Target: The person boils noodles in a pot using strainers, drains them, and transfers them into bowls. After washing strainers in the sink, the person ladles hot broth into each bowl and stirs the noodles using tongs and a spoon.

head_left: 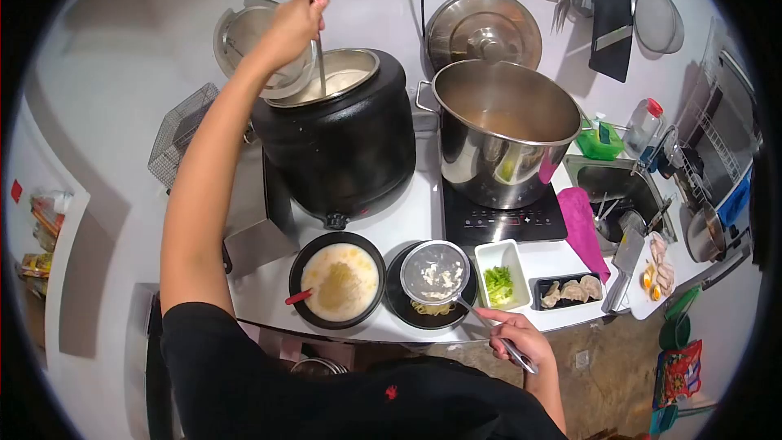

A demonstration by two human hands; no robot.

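My left hand (301,23) is closed round a long metal handle (320,61) that reaches down into the pale contents of a black soup warmer (334,138). My right hand (521,341) grips the handle of a fine mesh strainer (434,270) with white bits in it. The strainer is over a black bowl (425,320) with noodles showing below its rim. To the left of that, another black bowl (298,300) holds creamy soup and a red spoon (299,297). A white dish (511,251) of chopped greens (498,286) sits right of the strainer.
A large steel pot (503,147) stands on a black induction cooker (505,224). Dumplings (580,288) lie in a black tray near a knife (626,261) and a white board (643,301) with eggs and meat. Beyond is the sink (617,187); a wire basket (183,126) is at left.
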